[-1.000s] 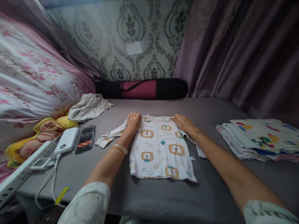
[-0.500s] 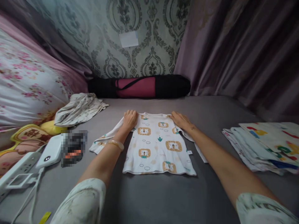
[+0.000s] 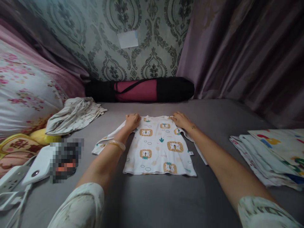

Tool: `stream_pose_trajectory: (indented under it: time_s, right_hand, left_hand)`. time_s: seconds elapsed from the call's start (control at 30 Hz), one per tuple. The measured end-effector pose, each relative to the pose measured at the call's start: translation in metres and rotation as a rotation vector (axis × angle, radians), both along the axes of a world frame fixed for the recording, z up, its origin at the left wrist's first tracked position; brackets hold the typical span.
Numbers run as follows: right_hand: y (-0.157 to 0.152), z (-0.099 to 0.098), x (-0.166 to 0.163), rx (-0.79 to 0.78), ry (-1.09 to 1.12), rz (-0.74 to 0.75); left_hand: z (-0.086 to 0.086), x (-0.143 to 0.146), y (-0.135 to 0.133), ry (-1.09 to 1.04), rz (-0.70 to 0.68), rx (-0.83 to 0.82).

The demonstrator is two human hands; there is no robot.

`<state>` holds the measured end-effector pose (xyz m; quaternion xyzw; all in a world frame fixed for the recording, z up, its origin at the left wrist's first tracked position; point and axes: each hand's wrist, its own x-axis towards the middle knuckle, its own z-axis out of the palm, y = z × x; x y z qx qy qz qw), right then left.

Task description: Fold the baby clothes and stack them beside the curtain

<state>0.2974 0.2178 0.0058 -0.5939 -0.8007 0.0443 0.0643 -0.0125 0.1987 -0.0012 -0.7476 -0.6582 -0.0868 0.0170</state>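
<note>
A small white long-sleeved shirt (image 3: pixel 158 148) printed with orange lion faces lies spread on the grey bed sheet (image 3: pixel 152 202), its neckline away from me and its hem toward me. My left hand (image 3: pixel 132 122) is closed on the left shoulder of the shirt, the fingers curled over the cloth. On the opposite shoulder, my right hand (image 3: pixel 181 120) pinches the fabric beside the collar. Each sleeve angles outward and is partly covered by my forearm.
Folded clothes (image 3: pixel 268 158) are stacked at the right. A crumpled patterned cloth (image 3: pixel 74 115) lies at the left, near a white power bank (image 3: pixel 39 164), a power strip (image 3: pixel 10 180) and a blurred-out object. A black and maroon long bag (image 3: pixel 137 90) rests along the wall.
The camera view has shifted slightly, so things at the left and right edges sit lower and further outward. Both hands keep their hold on the shirt's shoulders.
</note>
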Motion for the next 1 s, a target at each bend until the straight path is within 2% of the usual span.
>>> stream_pose_trajectory:
  time_s: [0.27, 0.57, 0.83, 0.93, 1.0]
  right_hand:
    - [0.008, 0.001, -0.031, -0.027, 0.06, 0.087]
    - [0.005, -0.014, -0.048, 0.104, 0.068, -0.117]
    - [-0.003, -0.025, -0.05, 0.193, 0.065, -0.153]
    - [-0.001, -0.019, -0.052, 0.158, 0.064, -0.179]
    - [0.003, -0.011, -0.049, 0.04, 0.087, -0.164]
  left_hand:
    - [0.003, 0.017, 0.015, -0.102, -0.047, -0.071]
    - [-0.006, 0.029, 0.014, -0.13, 0.049, -0.02]
    - [-0.016, 0.029, 0.013, -0.061, 0.092, 0.012]
    - [-0.012, 0.035, 0.013, -0.017, 0.142, -0.013]
    - [-0.004, 0.043, 0.01, 0.02, 0.17, -0.019]
